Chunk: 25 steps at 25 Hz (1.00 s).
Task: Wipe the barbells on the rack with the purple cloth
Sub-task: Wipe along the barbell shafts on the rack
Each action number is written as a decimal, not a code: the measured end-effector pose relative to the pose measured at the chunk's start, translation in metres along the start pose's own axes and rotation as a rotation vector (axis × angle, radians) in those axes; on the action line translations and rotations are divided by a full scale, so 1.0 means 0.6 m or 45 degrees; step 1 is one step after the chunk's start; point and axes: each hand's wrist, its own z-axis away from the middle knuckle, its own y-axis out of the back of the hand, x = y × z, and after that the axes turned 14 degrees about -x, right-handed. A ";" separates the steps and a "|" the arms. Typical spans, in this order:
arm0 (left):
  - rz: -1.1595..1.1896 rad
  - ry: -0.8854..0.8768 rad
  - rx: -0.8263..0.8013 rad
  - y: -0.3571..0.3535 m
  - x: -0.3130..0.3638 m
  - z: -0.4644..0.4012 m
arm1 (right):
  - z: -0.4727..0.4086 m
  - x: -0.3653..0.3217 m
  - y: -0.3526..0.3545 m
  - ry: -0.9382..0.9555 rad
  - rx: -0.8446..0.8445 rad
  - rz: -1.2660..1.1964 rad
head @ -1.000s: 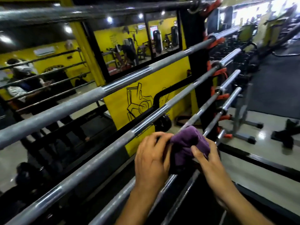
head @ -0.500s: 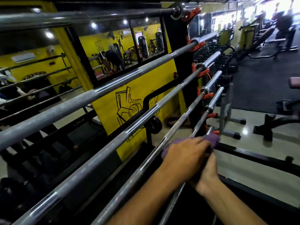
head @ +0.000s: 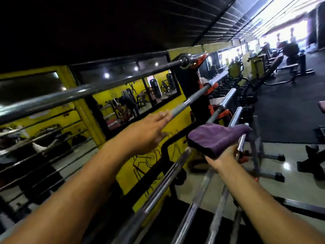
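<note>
Now right hand (head: 223, 158) grips purple cloth (head: 215, 138); left hand (head: 149, 129) outstretched

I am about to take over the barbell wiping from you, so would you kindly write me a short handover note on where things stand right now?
Left hand: open, fingers straight, reaching toward the second barbell from the top; contact is blurred, cannot tell.
Right hand: grip on the purple cloth, which is lifted and spread above the lower barbells on the rack.
Done: cannot be judged from this view; no bar shows a clear wiped mark.
Left: likely the upper bars next, so bring the cloth up to the bar the left hand reaches for, then work along the rest.
</note>
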 end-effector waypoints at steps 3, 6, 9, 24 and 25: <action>0.059 0.025 -0.198 -0.031 -0.067 -0.007 | -0.108 0.027 -0.016 -0.059 -0.052 0.117; 0.137 -0.042 -0.170 -0.058 -0.085 -0.016 | -0.211 0.056 -0.027 -0.013 0.108 0.480; 0.149 -0.047 -0.114 -0.061 -0.090 -0.020 | -0.275 0.069 -0.067 -0.179 0.006 0.474; 0.210 -0.047 -0.091 -0.078 -0.105 -0.029 | -0.303 0.086 0.016 -0.393 -0.291 1.005; 0.218 -0.039 -0.105 -0.075 -0.104 -0.029 | -0.297 0.087 0.017 -0.395 -0.238 0.944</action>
